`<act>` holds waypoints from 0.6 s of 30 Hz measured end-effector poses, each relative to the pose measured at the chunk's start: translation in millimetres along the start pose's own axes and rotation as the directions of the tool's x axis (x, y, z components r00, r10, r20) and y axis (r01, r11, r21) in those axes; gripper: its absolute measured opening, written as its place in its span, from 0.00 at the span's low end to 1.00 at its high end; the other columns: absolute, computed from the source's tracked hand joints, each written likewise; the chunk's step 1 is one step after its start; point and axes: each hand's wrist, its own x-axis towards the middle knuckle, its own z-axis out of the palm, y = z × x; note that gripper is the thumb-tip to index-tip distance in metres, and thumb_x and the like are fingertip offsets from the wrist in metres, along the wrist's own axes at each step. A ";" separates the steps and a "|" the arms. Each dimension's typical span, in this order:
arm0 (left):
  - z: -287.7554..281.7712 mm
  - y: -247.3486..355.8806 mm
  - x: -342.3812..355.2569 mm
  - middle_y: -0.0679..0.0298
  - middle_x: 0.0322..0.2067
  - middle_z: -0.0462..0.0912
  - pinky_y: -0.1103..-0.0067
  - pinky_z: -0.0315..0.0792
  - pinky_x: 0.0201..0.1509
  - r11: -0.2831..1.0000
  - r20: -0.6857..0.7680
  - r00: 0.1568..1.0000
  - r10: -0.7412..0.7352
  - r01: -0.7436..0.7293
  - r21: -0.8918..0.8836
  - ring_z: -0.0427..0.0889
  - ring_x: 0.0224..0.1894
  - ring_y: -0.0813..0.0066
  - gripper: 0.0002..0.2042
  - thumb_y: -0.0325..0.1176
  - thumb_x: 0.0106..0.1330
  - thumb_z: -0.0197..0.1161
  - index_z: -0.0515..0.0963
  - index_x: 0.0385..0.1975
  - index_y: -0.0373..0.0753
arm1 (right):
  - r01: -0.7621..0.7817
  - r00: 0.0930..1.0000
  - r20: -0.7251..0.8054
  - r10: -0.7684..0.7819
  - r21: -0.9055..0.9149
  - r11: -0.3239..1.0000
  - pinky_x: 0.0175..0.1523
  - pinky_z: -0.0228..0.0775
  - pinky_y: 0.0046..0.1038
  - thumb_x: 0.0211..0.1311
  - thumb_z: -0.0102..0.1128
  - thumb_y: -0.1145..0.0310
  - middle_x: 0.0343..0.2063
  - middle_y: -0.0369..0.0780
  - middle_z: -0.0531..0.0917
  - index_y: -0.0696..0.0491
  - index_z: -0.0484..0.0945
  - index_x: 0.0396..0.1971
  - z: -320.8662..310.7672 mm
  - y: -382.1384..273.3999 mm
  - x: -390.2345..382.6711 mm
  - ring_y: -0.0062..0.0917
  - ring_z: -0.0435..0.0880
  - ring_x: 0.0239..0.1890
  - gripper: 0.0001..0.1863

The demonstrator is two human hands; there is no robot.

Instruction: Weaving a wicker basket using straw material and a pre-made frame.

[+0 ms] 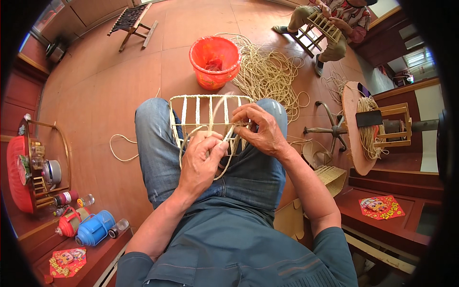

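Dark shirt [229, 246], hands [200, 159] pinching pale cord [227, 136], corded frame [197, 110] between knees [155, 124]

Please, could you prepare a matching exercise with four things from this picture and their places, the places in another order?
1. Red round plastic bucket
2. Blue plastic jug
3. Wooden stool with black woven seat
4. Rectangular frame strung with pale cord

A. Lower left, beside a red plastic jug
B. Centre, near the left hand and right hand
C. Immediately right of it: heaped beige cord
D. Upper left

Pairs: 1-C; 2-A; 3-D; 4-B
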 end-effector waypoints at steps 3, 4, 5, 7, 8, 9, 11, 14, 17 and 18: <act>-24.3 21.9 -12.1 0.58 0.53 0.86 0.67 0.70 0.65 0.966 0.002 0.990 0.143 -0.140 0.216 0.79 0.56 0.61 0.09 0.34 0.73 0.69 0.87 0.32 0.37 | 0.063 0.996 -0.057 -0.064 -0.015 0.998 0.43 0.75 0.23 0.62 0.78 0.72 0.49 0.37 0.86 0.54 0.87 0.44 8.2 2.5 0.2 0.18 0.83 0.42 0.11; -35.6 30.0 -15.2 0.57 0.53 0.85 0.67 0.70 0.65 0.956 -0.005 0.980 0.200 -0.194 0.222 0.79 0.56 0.61 0.08 0.34 0.72 0.70 0.87 0.32 0.37 | 0.094 0.991 -0.089 -0.097 -0.035 0.995 0.42 0.75 0.23 0.61 0.79 0.72 0.48 0.37 0.86 0.54 0.87 0.43 10.2 3.7 -0.1 0.18 0.83 0.42 0.12; -47.8 38.2 -18.3 0.57 0.54 0.85 0.67 0.70 0.65 0.947 0.006 0.978 0.211 -0.206 0.246 0.79 0.57 0.60 0.08 0.34 0.72 0.71 0.87 0.31 0.38 | 0.106 0.990 -0.091 -0.109 -0.035 0.994 0.42 0.75 0.23 0.61 0.79 0.72 0.48 0.37 0.86 0.54 0.87 0.43 11.2 4.6 -1.3 0.18 0.83 0.42 0.12; -73.9 53.4 -22.8 0.56 0.56 0.85 0.68 0.70 0.65 0.968 -0.032 0.979 0.204 -0.197 0.153 0.79 0.57 0.65 0.09 0.33 0.73 0.71 0.85 0.30 0.38 | 0.105 0.987 -0.122 -0.106 -0.014 0.994 0.41 0.76 0.23 0.61 0.81 0.72 0.46 0.37 0.87 0.54 0.88 0.41 13.0 6.2 -3.6 0.19 0.84 0.40 0.12; -87.3 59.8 -23.8 0.56 0.57 0.84 0.68 0.69 0.65 0.977 -0.045 0.980 0.196 -0.191 0.091 0.79 0.56 0.67 0.10 0.33 0.74 0.70 0.84 0.29 0.38 | 0.107 0.987 -0.120 -0.108 -0.014 0.994 0.41 0.76 0.23 0.61 0.81 0.72 0.46 0.37 0.87 0.54 0.88 0.41 14.5 6.8 -3.8 0.19 0.84 0.40 0.12; -101.4 65.7 -25.1 0.56 0.56 0.84 0.69 0.70 0.64 0.983 -0.081 0.980 0.180 -0.182 -0.019 0.79 0.53 0.69 0.11 0.35 0.75 0.69 0.82 0.29 0.39 | 0.101 0.985 -0.142 -0.102 -0.013 0.995 0.40 0.76 0.23 0.62 0.81 0.71 0.45 0.38 0.87 0.54 0.88 0.40 16.7 7.3 -3.6 0.20 0.84 0.40 0.10; -134.5 74.4 -24.0 0.55 0.54 0.85 0.73 0.72 0.59 0.950 -0.156 0.955 0.252 -0.275 -0.149 0.78 0.47 0.74 0.14 0.39 0.79 0.66 0.78 0.30 0.41 | 0.099 0.981 -0.164 -0.099 -0.008 0.995 0.40 0.76 0.23 0.63 0.81 0.71 0.44 0.38 0.87 0.55 0.88 0.39 20.8 7.9 -2.2 0.20 0.84 0.39 0.09; -205.8 85.9 -18.4 0.56 0.48 0.85 0.78 0.72 0.49 0.839 -0.335 0.897 0.288 -0.405 -0.363 0.72 0.33 0.81 0.15 0.44 0.86 0.58 0.79 0.38 0.40 | 0.118 0.971 -0.209 -0.114 0.005 0.993 0.39 0.76 0.23 0.65 0.79 0.71 0.42 0.38 0.86 0.56 0.87 0.37 23.5 7.8 0.3 0.20 0.84 0.39 0.08; -297.2 106.5 -16.8 0.64 0.42 0.85 0.84 0.64 0.35 0.838 -0.344 0.905 0.251 -0.381 -0.390 0.64 0.26 0.87 0.15 0.43 0.88 0.54 0.83 0.50 0.39 | 0.085 0.974 -0.213 -0.078 0.025 0.996 0.38 0.76 0.24 0.67 0.78 0.70 0.41 0.38 0.85 0.57 0.87 0.37 23.6 5.8 1.7 0.20 0.84 0.38 0.07; -324.7 113.1 -16.9 0.69 0.39 0.86 0.86 0.58 0.29 0.858 -0.500 0.828 0.253 -0.431 -0.279 0.62 0.24 0.90 0.15 0.44 0.88 0.55 0.84 0.53 0.40 | 0.074 0.974 -0.215 -0.070 0.010 0.997 0.39 0.78 0.26 0.66 0.78 0.71 0.39 0.38 0.85 0.57 0.86 0.36 23.5 4.9 1.9 0.21 0.84 0.36 0.07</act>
